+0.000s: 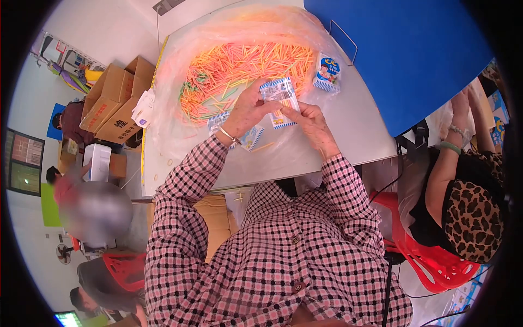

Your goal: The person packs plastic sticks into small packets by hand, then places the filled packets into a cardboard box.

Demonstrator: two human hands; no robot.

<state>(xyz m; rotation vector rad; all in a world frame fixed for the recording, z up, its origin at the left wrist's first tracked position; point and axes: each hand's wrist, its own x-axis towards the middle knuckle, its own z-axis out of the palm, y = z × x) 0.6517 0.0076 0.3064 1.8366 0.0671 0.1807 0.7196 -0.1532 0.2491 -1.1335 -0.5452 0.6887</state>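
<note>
Between my two hands is a small printed packet (279, 90) in blue and white, with a see-through part showing yellow-orange sticks inside. My left hand (251, 109) grips its left side, and my right hand (311, 124) pinches its lower right edge. Below my left wrist lie two similar packets (252, 138) on the table, partly hidden by the arm. One loose stick (263, 147) rests nearby. Just beyond the hands, a large heap of pink, orange, yellow and green sticks (245, 65) sits in a spread clear plastic bag (163, 117).
Another blue-and-white packet (327, 72) lies on the bag's right edge. A blue board (403, 49) covers the right of the white table (359, 117). Cardboard boxes (117, 103) stand at the left. A co-worker's arm (444, 174) is at the right, beside a red chair (417, 256).
</note>
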